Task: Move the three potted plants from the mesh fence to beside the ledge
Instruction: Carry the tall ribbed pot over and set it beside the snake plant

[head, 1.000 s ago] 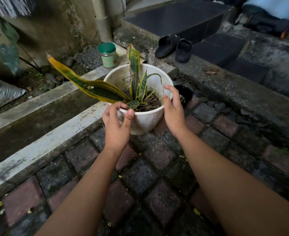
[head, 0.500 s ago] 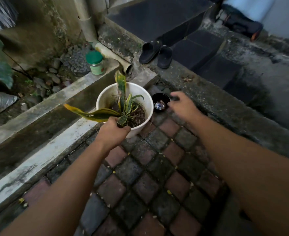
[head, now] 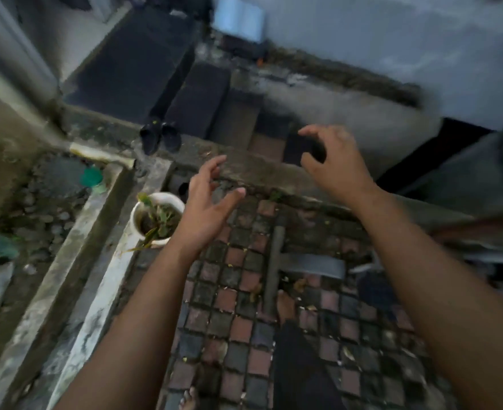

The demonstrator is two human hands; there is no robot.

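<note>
Both of your hands are empty and held apart in the air over the paving: your left hand [head: 204,208] has its fingers spread loosely just to the right of the pot, not touching it, and your right hand [head: 333,161] hovers farther right and higher in the view, fingers curled but gripping nothing. You can count one potted plant [head: 155,220] here, a white pot with a few green and yellow leaves, standing on the brick paving [head: 232,306] right against the pale concrete ledge [head: 96,306] that runs along the left. One pair of dark sandals [head: 160,137] sits on the concrete step beyond the pot. One green-lidded jar [head: 92,177] stands past the ledge among the stones, blurred by motion. One long dark handle [head: 274,267] lies across the bricks between your arms, and two bare feet show at the bottom, though the blur hides their detail.
</note>
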